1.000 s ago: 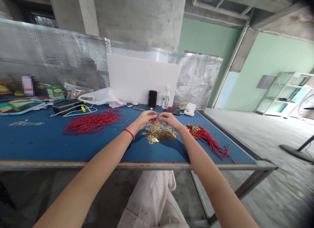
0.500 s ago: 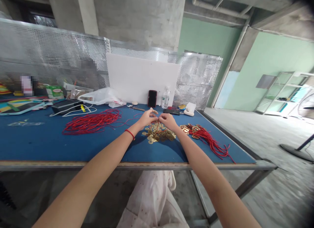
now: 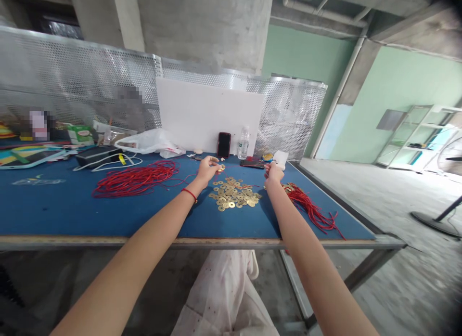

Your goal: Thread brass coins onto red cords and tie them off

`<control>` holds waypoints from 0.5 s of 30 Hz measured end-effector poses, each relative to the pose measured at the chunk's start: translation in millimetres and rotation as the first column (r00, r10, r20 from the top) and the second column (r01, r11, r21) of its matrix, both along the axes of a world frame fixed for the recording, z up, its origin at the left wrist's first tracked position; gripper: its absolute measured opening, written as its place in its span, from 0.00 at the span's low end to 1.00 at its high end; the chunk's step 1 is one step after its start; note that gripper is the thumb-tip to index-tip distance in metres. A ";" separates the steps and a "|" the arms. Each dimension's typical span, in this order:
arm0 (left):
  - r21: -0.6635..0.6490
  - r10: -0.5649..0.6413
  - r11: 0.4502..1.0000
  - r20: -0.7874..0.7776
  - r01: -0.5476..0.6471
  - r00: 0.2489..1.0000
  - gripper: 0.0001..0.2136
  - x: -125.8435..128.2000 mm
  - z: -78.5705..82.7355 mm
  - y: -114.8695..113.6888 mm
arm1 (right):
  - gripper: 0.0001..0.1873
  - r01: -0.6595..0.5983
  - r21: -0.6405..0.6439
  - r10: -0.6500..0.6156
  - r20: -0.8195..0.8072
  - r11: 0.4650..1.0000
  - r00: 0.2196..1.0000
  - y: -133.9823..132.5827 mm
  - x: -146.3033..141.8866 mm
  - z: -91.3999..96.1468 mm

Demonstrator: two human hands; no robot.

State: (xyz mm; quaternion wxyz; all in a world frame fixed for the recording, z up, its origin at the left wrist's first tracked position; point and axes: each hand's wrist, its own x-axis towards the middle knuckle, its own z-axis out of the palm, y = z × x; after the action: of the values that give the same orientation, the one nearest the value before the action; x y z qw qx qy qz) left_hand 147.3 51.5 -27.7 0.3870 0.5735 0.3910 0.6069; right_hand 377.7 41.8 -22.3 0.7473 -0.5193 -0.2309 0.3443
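My left hand [image 3: 208, 168] is closed in a pinch on brass coins [image 3: 221, 168] with holes in them, raised a little over the table. To the right, my right hand [image 3: 273, 174] has its fingers pinched at a thin red cord, of which only a faint stretch shows between the hands. Below and between them lies a loose spread of brass coins [image 3: 235, 195]. Beside my right forearm rests a bunch of red cords [image 3: 312, 208], with coins at its far end partly hidden by the arm. A large coil of red cord [image 3: 137, 179] lies to the left of my left hand.
Behind the hands, a phone [image 3: 224, 145] and a clear plastic bottle [image 3: 243, 144] stand against a white board [image 3: 209, 114]. A dark flat device [image 3: 251, 164] lies near my right hand. At the left are a white plastic bag [image 3: 151, 142] and a black box [image 3: 97, 157] with a white cable.
My hands have moved apart from their meeting point over the coins. The right has gone right, the left slightly left, and coins now show at my left fingertips.
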 end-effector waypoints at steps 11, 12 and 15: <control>-0.095 -0.013 0.995 -0.037 0.010 0.999 0.10 5.9 2.9 -10.6 | 0.06 -0.274 0.005 0.275 -0.010 0.962 0.962 -6.4 -30.3 -2.7; -0.098 -0.011 0.995 -0.043 0.006 0.999 0.10 6.0 3.4 -11.7 | 0.07 -0.314 0.021 0.310 0.104 0.949 0.945 -6.9 -36.1 -4.4; -0.107 -0.001 0.994 -0.055 -0.005 0.998 0.10 6.0 4.1 -14.1 | 0.08 -0.464 0.044 0.395 0.460 0.885 0.795 -8.8 -50.2 -10.8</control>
State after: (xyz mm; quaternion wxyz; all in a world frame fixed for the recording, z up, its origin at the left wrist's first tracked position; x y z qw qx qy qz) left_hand 153.3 37.3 -23.6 0.4058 0.5680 0.4342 0.5693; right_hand 327.5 33.0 -33.1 0.6156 -0.4575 -0.5310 0.3602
